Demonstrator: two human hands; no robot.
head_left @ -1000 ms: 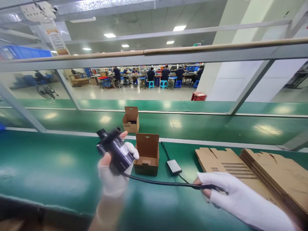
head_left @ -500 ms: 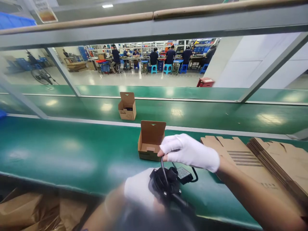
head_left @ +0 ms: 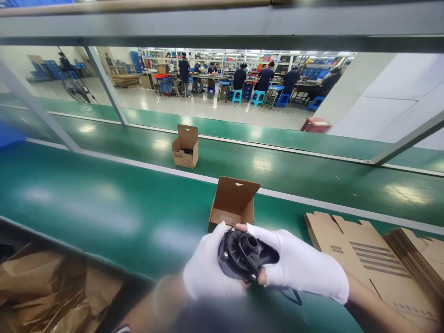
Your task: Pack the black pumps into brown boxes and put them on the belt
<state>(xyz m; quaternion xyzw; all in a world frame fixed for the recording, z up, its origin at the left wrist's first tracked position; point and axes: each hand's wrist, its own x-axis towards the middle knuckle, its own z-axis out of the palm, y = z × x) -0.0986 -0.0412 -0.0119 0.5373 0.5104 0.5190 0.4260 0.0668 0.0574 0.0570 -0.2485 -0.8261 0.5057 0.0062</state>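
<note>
A small black pump with a round ribbed housing, a short nozzle and silver screws is held up over the bench between both hands. My left hand, in a white fingerless glove, wraps round its left side and underside. From the right, my right hand, gloved the same way, grips the pump's other side with thumb and fingers. A loop of black cable hangs below my right hand. Just beyond the pump stands an open cardboard box, lid raised, its lower front partly hidden by my hands.
Another open cardboard box with something dark inside stands on the far green strip. Flattened cartons lie stacked at the right of the green bench. Brown paper is at lower left. People sit and stand at work in the background.
My right hand has let go of the cable and moved down onto the pump's side. The adapter block is out of sight now, and the camera view has tilted.
</note>
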